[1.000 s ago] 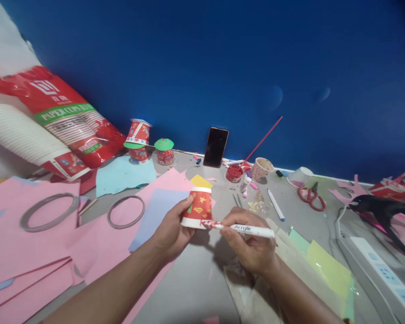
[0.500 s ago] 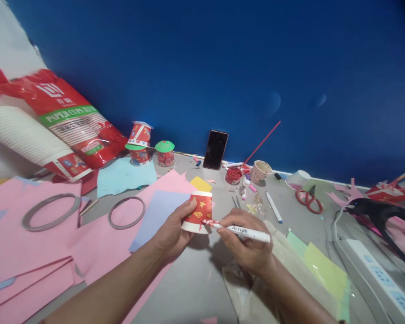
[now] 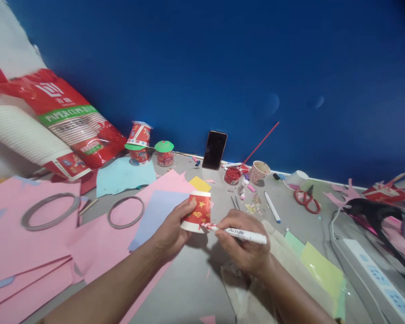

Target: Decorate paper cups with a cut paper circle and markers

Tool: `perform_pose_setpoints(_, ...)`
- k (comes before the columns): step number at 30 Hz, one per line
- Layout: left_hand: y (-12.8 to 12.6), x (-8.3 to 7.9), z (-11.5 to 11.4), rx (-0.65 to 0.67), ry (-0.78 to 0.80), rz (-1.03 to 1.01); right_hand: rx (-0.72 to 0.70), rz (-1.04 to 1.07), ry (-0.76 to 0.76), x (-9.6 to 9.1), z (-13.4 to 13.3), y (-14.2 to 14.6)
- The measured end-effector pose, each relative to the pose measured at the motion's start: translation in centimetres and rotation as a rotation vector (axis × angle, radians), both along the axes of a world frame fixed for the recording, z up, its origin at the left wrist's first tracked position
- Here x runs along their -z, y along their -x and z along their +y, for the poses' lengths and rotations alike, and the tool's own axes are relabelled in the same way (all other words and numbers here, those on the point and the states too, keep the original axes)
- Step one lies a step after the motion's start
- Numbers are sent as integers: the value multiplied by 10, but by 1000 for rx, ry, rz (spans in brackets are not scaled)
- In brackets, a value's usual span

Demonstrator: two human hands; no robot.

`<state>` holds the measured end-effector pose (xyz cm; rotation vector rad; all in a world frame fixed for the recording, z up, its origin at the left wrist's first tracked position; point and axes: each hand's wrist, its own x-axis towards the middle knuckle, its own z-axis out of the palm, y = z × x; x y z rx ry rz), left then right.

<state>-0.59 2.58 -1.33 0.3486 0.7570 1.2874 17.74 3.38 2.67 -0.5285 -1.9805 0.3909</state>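
The red paper cup, upturned over the grey table, is pinched by the left hand. It is barely turned since a second ago, and the acrylic marker (clasped in the right hand) is kept at its rim, so the marking is judged ongoing.

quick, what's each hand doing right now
Left hand: closed around the upside-down red paper cup.
Right hand: closed on the white acrylic marker, its tip at the cup's lower rim.
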Motion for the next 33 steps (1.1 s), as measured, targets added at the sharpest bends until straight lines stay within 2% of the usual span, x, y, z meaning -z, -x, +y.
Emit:
perform_pose_setpoints(6, 0, -1, -1, -14, -9, -3, 29, -8, -40, 0, 0, -1)
perform_pose_setpoints(11, 0, 0, 0, -9, 0, 0, -2, -33, -56, 0, -1, 0)
perform_pose_setpoints(17, -2, -7, 0, -51, 71, -10, 76, 25, -106, -2, -1, 0)
perform_pose_setpoints(25, -4, -8, -2, -26, 80, 3, 9, -12, -175, 2, -4, 2)
perform_pose_setpoints(30, -3, -5, -1, -29, 50, -17, 50, -23, -228, 9, -2, 2)
perform_pose_setpoints(33, -3, -7, -1, -39, 85, -30, 88, -39, -232, 8, -2, -1)
